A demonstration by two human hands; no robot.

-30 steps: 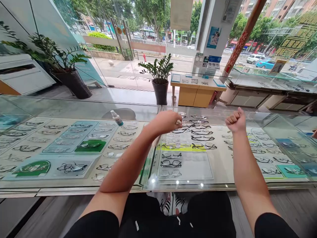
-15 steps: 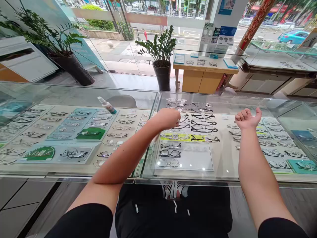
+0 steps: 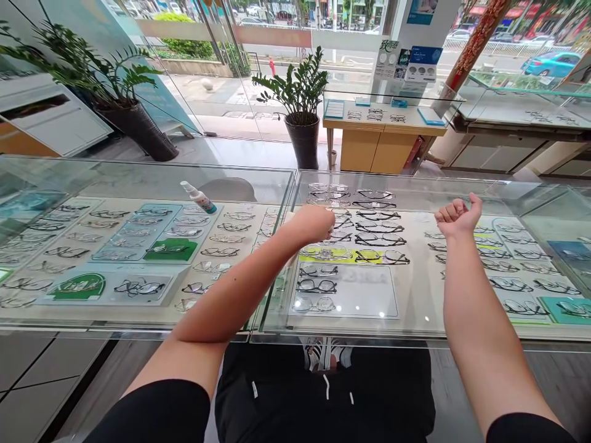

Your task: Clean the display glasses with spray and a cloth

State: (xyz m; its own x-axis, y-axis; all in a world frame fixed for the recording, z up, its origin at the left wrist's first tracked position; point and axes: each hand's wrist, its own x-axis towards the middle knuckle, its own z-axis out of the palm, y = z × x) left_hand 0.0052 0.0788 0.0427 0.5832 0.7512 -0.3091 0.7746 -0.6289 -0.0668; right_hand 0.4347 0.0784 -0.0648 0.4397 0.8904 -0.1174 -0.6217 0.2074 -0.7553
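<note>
The left hand (image 3: 313,223) is over the long clear glass counter (image 3: 351,337), with its fingers folded in; I can't tell if they pinch something small, or if the hand touches the glass. The right hand (image 3: 458,216) is up on the other side, palm turned back, fingers bent and thumb sticking out; I see nothing in it, and can't tell how tight the fingers curl. The black-framed eyeglasses (image 3: 380,240) lie in rows inside the counter, just right of the left hand, between both hands. A white plastic spray bottle with a blue-green bottom (image 3: 198,198) is out to the left of the left hand. To do this well, I think both arms should stay light, so no weight pushes on the glass, and the left elbow should keep away from the bottle. Half a second ago, the right hand was a tiny bit lower and farther right. The left hand is almost where it was, and the bottle is by the same spot.
</note>
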